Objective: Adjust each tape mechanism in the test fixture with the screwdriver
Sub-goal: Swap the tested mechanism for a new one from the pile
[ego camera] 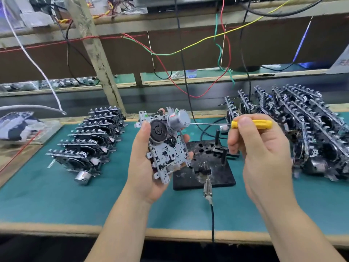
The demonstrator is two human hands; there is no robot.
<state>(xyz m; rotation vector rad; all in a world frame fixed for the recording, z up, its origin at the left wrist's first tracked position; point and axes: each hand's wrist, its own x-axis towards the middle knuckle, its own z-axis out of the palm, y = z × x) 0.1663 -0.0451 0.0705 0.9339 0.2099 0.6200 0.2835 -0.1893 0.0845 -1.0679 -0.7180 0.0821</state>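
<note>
Basically a teal-matted work surface (56, 195) with a pale wooden front edge, set under a low brown shelf rail; loose red, green, yellow, black and white wires (188, 48) hang across the back, and a worn wooden post (98, 59) stands tilted behind the left row. Left hand (149, 167) is raised above the surface, fingers and thumb curled round one silver sheet-metal tape mechanism with a black flywheel and a small cylindrical motor (166, 142), held roughly upright with the motor end at top. Right hand (264, 148) grips one yellow-handled screwdriver with a thin steel shaft (251, 124), held level, its tip touching the motor end of the held mechanism. Below and between the hands, one black square test fixture plate with upright pegs (205, 167) sits flat on the surface, no mechanism seated in it; a metal plug on a black cable (207, 188) rests at its front edge, cable running off toward the viewer. Left side: a row of about seven tape mechanisms (88, 142) standing on edge, one behind the other. Right side: a bigger packed stack of mechanisms (302, 133), too dense to count. Far left, a clear plastic bag with dark contents (20, 127) lies at the surface edge.
</note>
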